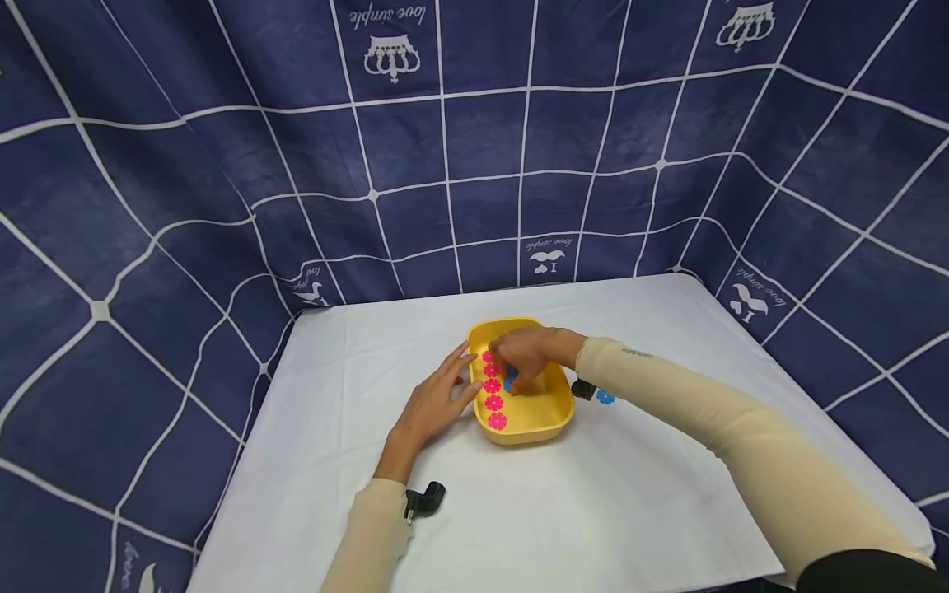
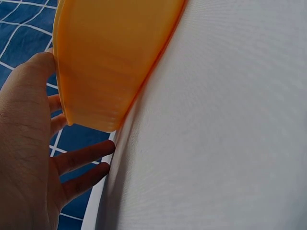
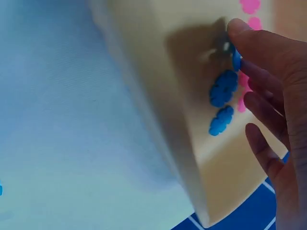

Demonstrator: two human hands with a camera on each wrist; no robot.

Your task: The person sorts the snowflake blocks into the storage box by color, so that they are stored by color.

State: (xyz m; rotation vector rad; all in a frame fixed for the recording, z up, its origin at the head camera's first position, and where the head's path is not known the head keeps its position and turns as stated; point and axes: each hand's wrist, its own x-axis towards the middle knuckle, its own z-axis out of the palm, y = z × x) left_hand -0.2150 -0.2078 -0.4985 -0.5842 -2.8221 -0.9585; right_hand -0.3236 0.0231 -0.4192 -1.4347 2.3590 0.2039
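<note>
A yellow tray point(image 1: 524, 438) with raised walls lies on the white table. Inside, along its left side, runs a row of several pink flower-shaped pieces point(image 1: 493, 402). My right hand point(image 1: 525, 352) reaches into the tray and pinches a blue flower-shaped piece point(image 3: 236, 60), seen nearly edge-on between thumb and forefinger. Two more blue flower pieces point(image 3: 223, 88) lie on the tray floor beside that hand, toward its little finger. At the tray's left wall, my left hand point(image 1: 437, 397) rests with its thumb at the rim and its fingers spread loosely along the outside.
Another blue flower piece point(image 1: 605, 397) lies on the white tablecloth point(image 1: 511, 511) to the right of the tray, close to the black wrist camera point(image 1: 583, 389). Dark blue curtains point(image 1: 482, 148) with a white grid hang behind the table and on both sides.
</note>
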